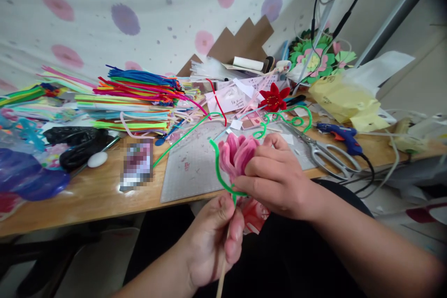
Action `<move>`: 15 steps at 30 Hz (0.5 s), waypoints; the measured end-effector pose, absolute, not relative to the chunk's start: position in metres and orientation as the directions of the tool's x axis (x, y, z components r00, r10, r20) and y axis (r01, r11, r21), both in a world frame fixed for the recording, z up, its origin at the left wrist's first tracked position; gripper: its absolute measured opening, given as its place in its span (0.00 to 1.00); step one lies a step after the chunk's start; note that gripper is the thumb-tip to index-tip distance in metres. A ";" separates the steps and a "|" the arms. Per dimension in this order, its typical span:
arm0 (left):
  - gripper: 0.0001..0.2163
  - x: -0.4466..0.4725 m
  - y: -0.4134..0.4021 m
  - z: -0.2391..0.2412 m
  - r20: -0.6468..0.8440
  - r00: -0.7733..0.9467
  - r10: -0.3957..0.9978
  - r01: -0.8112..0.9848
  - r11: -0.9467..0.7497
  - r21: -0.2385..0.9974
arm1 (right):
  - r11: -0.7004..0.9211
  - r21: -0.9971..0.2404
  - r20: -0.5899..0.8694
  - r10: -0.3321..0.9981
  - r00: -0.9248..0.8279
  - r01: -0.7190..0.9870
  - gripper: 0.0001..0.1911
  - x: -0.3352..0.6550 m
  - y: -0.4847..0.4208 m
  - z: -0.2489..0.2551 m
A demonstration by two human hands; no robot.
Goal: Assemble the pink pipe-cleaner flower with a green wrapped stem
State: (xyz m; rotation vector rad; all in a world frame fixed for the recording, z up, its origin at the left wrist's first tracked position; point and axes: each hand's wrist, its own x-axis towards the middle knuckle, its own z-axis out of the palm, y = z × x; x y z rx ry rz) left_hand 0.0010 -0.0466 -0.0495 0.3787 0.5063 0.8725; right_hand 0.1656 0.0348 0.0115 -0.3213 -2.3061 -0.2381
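My left hand (pixel 216 237) is closed around a thin wooden stick (pixel 222 272) that runs down toward me. Green pipe cleaner is wrapped at the top of the stick, by my left thumb. Above it sits a pink pipe-cleaner flower (pixel 235 156) with folded, fuzzy petals. My right hand (pixel 275 179) closes over the flower's right side, its fingertips near the flower's base. A green pipe cleaner (pixel 218 170) curves up to the left of the petals, and its other part passes under my right fingers. Whether those fingers also pinch it, I cannot tell.
A grey cutting mat (pixel 185 172) lies on the wooden table (pixel 104 205). Bundles of coloured pipe cleaners (pixel 136 98) are piled behind. Large scissors (pixel 331 158), a blue glue gun (pixel 342 137) and a red flower (pixel 274 98) are toward the right. A black bag (pixel 80 142) rests left.
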 end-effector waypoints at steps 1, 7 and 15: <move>0.19 0.000 -0.049 -0.045 -0.270 0.533 0.802 -0.624 0.588 0.515 | 0.954 0.059 0.739 0.156 -0.655 0.294 0.11 0.167 0.034 0.013; 0.15 -0.001 -0.048 -0.021 -0.259 0.435 0.862 -0.598 0.492 0.633 | 0.947 0.050 0.755 0.171 -0.633 0.316 0.09 0.168 0.031 0.021; 0.10 0.005 -0.033 -0.009 -0.236 0.172 0.956 -0.334 0.282 0.899 | 0.899 0.086 0.780 0.207 -0.590 0.429 0.04 0.165 0.034 0.020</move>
